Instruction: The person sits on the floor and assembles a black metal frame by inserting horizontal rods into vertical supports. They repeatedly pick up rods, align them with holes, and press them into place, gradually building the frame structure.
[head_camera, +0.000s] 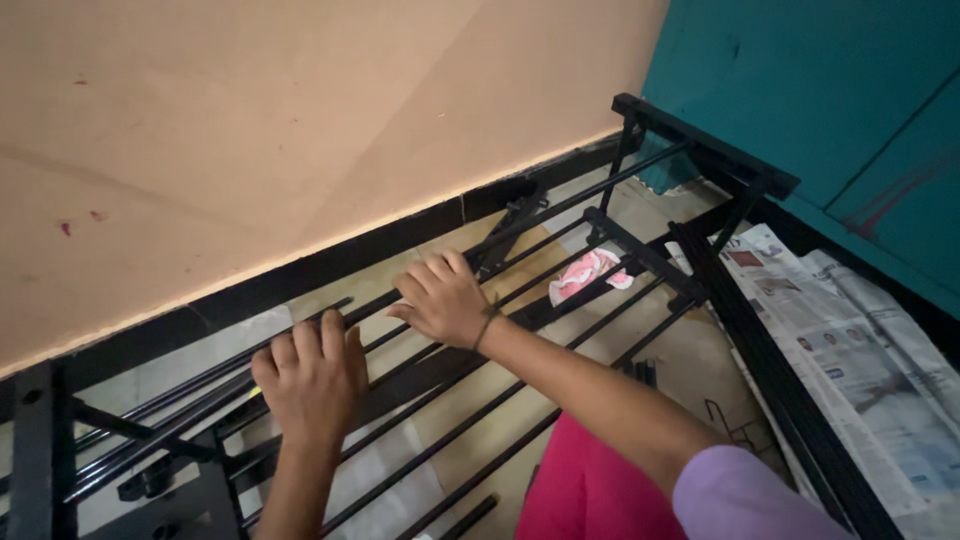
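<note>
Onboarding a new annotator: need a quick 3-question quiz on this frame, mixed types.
1. True or false: both hands rest on the black metal rack.
2. Which lies under the rack's bars near the far end? A) a pink and white cloth B) a hammer C) a cup
3. What covers the floor right of the rack?

Key
1. True: the left hand and right hand both lie on the bars.
2. A, the cloth.
3. Sheets of newspaper.

Two bare hands are seen, one black metal barred rack (560, 330), one crumpled pink-and-white cloth (585, 272), and several spread newspaper sheets (850, 350).
</note>
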